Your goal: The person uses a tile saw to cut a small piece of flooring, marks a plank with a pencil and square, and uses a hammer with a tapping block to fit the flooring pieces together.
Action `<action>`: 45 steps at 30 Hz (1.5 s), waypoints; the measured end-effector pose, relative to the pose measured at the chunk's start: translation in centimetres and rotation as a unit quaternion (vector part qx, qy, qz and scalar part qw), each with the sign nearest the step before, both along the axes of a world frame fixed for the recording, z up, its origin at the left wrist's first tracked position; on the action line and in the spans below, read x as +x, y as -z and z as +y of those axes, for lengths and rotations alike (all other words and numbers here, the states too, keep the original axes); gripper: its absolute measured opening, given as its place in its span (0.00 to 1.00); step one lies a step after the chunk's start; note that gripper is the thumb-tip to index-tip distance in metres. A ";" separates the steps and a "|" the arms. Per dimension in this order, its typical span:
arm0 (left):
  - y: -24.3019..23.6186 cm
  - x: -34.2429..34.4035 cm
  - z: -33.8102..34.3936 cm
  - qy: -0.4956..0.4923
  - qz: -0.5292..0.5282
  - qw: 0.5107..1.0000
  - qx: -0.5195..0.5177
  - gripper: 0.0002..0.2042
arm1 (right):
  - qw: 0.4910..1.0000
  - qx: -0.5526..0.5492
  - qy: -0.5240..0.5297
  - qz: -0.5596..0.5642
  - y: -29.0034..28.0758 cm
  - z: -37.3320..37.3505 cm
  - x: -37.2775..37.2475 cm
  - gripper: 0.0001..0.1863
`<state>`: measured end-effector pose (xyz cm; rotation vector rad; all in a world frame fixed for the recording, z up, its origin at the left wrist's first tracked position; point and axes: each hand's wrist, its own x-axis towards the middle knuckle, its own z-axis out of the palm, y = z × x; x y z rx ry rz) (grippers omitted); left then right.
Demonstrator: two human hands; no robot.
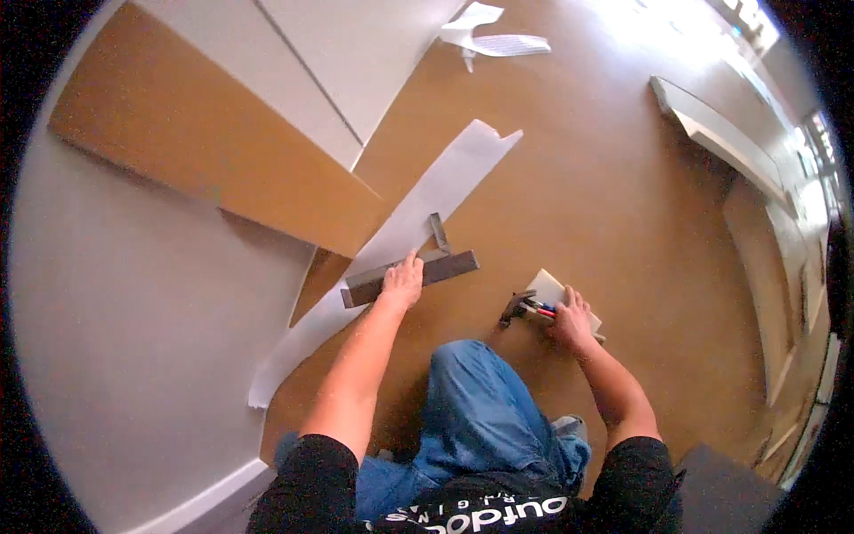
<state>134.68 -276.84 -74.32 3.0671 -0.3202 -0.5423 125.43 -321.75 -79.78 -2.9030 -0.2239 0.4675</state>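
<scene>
My left hand (403, 281) grips a long grey-brown strip (451, 267) by its middle, the fingers over its upper edge. The strip lies across a white paper band (445, 182) on the floor. A short grey piece (439, 233) sticks up from behind the strip at an angle. On the right, my right hand (574, 320) is closed around the handle of what looks like a hammer (516, 307), its dark head pointing left. Red and blue parts show by the thumb. Under and beside this hand is a pale block (546, 288), partly covered by the fingers.
A wide brown board (213, 133) leans at the grey wall (133, 303) on the left. Crumpled white paper (498, 40) lies farther off on the brown floor (605, 178). Long pale panels (734, 147) stand along the right side. My bent knee (467, 374) is close below both hands.
</scene>
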 end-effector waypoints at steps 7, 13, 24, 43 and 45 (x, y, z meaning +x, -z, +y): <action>-0.1 0.4 -1.7 -0.019 0.065 0.998 -0.019 0.12 | 1.000 -0.010 0.006 0.018 -1.5 -1.2 1.1 0.10; -4.3 -2.7 -3.3 -0.047 0.090 0.993 -0.066 0.26 | 1.000 -0.016 0.003 0.021 -1.7 -1.9 0.1 0.16; -19.5 -9.1 3.4 -0.109 0.051 0.976 -0.181 0.28 | 0.994 0.005 0.030 0.105 -2.5 -0.1 0.6 0.20; -52.1 -21.8 1.7 -0.345 0.142 0.923 -0.093 0.23 | 0.959 -0.037 0.087 0.269 -33.6 -17.0 -10.1 0.38; -53.7 -24.8 0.5 -0.288 0.172 0.936 -0.105 0.23 | 0.951 -0.015 0.142 0.275 -36.1 -22.2 -14.9 0.37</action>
